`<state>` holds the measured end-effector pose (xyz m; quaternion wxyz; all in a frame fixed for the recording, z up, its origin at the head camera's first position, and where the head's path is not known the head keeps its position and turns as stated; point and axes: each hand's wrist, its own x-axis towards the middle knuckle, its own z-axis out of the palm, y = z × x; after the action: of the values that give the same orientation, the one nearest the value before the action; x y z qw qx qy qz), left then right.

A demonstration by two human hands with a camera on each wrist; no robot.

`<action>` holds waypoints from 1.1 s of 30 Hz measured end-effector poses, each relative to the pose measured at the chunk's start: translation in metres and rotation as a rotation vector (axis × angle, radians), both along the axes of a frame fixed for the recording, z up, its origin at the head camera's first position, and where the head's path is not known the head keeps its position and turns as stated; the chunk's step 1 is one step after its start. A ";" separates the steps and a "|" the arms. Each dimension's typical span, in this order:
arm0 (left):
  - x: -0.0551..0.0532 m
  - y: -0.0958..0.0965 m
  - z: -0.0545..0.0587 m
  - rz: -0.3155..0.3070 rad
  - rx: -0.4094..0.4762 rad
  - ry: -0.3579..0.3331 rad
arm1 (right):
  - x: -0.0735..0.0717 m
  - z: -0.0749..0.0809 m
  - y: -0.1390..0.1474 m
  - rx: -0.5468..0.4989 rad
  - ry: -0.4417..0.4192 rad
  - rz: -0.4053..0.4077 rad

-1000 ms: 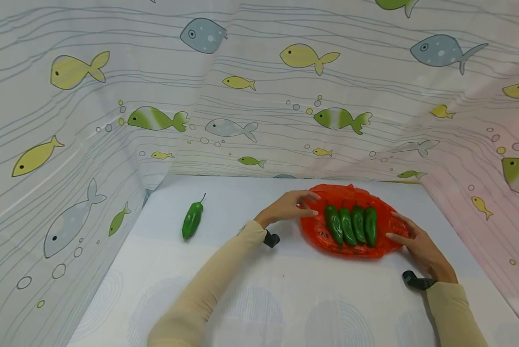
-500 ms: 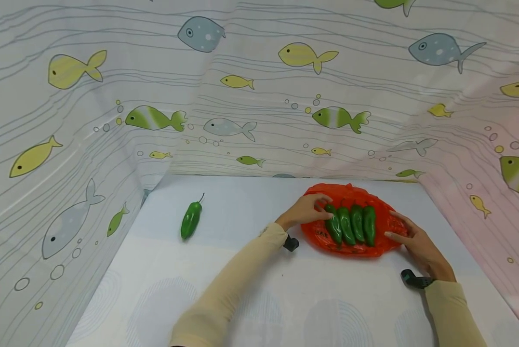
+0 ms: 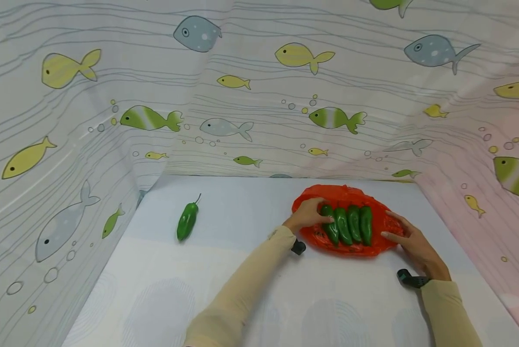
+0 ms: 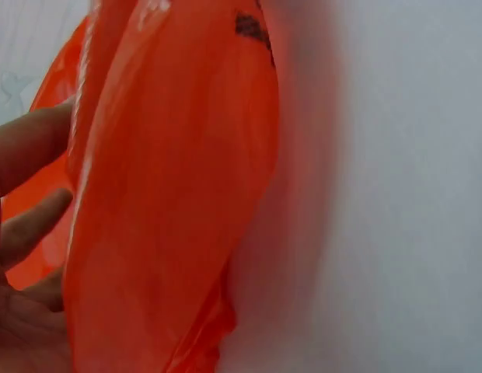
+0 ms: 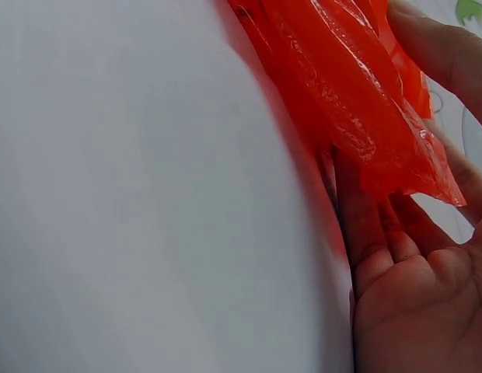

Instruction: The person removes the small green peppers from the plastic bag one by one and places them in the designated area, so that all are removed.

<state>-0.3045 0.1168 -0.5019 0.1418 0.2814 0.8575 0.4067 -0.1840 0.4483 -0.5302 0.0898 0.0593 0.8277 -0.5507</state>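
Four green peppers (image 3: 343, 227) lay abreast on red plastic (image 3: 346, 193), the leftmost pepper (image 3: 332, 232) just right of the nearer left hand (image 3: 308, 214); whether its curved fingers gripped, I couldn't tell. That pepper's long axis ran far to near, stem end far. The right hand (image 3: 417, 245) held nothing, fingers spread at the plastic's right edge.

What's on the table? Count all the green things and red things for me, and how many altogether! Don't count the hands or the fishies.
Green peppers: 5 (4 on the red plastic bag, 1 off by itself on the table)
Red plastic bag: 1
Total: 6
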 end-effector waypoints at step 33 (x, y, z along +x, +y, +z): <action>0.007 0.001 0.007 0.028 0.083 -0.078 | 0.001 0.002 -0.005 -0.032 0.000 -0.010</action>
<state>-0.2975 0.1181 -0.4950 0.1577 0.2588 0.8375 0.4546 -0.1831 0.4437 -0.5278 0.0880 0.0620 0.8186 -0.5642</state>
